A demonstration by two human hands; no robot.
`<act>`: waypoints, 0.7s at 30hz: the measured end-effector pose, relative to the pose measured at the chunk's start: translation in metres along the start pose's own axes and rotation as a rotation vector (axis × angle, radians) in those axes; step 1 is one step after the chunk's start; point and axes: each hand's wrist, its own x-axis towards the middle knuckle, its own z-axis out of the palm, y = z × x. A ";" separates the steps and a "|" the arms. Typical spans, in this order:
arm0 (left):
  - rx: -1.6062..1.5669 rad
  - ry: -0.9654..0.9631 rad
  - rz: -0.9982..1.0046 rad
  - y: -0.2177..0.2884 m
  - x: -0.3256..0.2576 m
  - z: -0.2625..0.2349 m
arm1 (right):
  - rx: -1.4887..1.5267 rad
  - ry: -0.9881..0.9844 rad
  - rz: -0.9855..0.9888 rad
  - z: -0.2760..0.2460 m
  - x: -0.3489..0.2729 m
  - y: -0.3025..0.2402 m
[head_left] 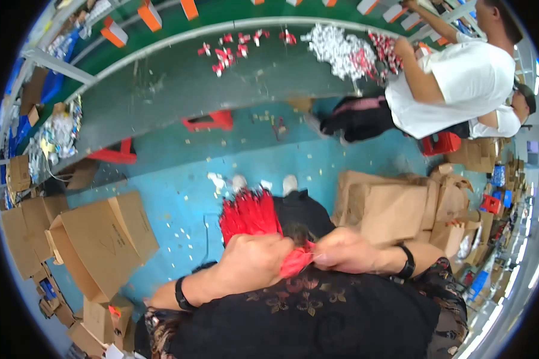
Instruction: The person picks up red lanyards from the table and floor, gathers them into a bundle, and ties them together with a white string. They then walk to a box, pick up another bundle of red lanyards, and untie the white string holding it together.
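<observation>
In front of my chest, my left hand is closed around the end of a thick bundle of red straps with dark tips. The bundle points away from me, above my lap. A bunched red end shows between my two hands. At its right side my right hand is closed, fingertips pinched at the red material. A thin pale line shows by those fingers, too fine to name. My fingers hide how the bundle is gathered.
A long dark green workbench crosses ahead, with small red-and-white pieces and a white heap on it. A co-worker in white works at its right. An open cardboard box stands left, a brown carton right.
</observation>
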 end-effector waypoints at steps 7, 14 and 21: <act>-0.208 0.240 -0.379 -0.015 -0.003 -0.025 | 0.610 -0.001 -0.357 -0.031 -0.009 -0.018; -0.394 0.457 -0.458 -0.078 0.020 -0.056 | 0.171 -0.287 -0.560 -0.124 -0.009 0.029; -0.432 0.404 -0.492 -0.116 0.041 -0.079 | -1.154 0.654 -0.107 -0.166 0.077 0.110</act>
